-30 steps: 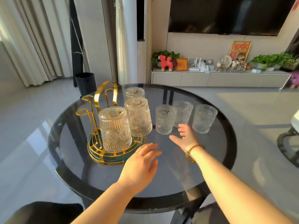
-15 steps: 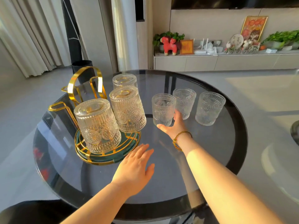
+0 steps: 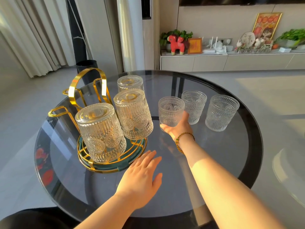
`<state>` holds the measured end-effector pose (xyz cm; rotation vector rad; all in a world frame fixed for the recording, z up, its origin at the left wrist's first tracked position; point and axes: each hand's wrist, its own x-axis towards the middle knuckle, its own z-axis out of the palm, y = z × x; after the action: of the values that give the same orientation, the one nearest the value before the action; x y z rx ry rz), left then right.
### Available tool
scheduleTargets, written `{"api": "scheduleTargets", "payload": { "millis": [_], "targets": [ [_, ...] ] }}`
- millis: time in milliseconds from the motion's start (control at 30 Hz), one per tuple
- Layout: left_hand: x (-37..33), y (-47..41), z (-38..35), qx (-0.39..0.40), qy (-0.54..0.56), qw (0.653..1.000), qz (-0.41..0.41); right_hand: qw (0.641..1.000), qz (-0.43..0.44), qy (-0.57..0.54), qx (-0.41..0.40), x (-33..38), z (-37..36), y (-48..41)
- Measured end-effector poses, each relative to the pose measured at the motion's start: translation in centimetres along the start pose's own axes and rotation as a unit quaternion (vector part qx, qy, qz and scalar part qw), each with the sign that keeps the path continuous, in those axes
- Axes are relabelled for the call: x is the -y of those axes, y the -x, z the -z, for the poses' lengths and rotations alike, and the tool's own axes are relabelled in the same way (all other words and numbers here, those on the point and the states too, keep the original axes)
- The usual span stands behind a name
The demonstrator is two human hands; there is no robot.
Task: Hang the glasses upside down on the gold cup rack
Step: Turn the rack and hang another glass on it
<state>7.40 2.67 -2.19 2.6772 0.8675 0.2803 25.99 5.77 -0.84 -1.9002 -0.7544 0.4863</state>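
Note:
The gold cup rack (image 3: 85, 90) with a green round base stands on the left of the table. Three embossed glasses hang upside down on it: the nearest glass (image 3: 100, 133), a middle glass (image 3: 133, 114) and a far glass (image 3: 130, 83). Three more glasses stand upright to the right. My right hand (image 3: 178, 128) wraps around the base of the closest upright glass (image 3: 170, 109), which rests on the table. My left hand (image 3: 142, 177) lies flat and open on the table just in front of the rack's base.
A second upright glass (image 3: 194, 106) stands right behind the held one and a third upright glass (image 3: 221, 113) to its right. The round dark glass table (image 3: 239, 162) has a black rim. A black bin (image 3: 86, 65) stands on the floor beyond.
My right hand has reached forward and closed around the nearest upright glass. My left hand stays flat near the rack. The view has come closer to the table.

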Motion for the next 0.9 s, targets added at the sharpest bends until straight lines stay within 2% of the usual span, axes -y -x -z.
{"api": "scheduleTargets", "payload": {
  "millis": [200, 467, 533, 667, 800, 900],
  "targets": [
    [0.0, 0.0, 0.1, 0.000, -0.001, 1.000, -0.001, 0.997, 0.054, -0.055, 0.019, -0.1, 1.3, 1.9],
    [0.2, 1.3, 1.7, 0.001, 0.041, 0.999, -0.021, 0.988, 0.125, -0.095, -0.005, 2.6, 6.0, 5.2],
    [0.5, 2.5, 3.2, -0.031, 0.062, 0.997, -0.046, 0.987, 0.129, -0.093, -0.005, 3.5, 7.1, 5.8],
    [-0.2, 4.5, 8.4, -0.153, 0.060, 0.980, -0.110, 0.985, 0.144, -0.099, -0.010, 5.0, 8.1, 6.8],
    [-1.1, 5.8, 13.8, -0.188, 0.080, 0.965, -0.165, 0.982, 0.157, -0.106, -0.018, 6.6, 7.8, 7.8],
    [-0.3, 5.6, 17.6, -0.232, 0.058, 0.954, -0.182, 0.977, 0.164, -0.138, 0.011, 7.5, 7.7, 8.4]
  ]
}}
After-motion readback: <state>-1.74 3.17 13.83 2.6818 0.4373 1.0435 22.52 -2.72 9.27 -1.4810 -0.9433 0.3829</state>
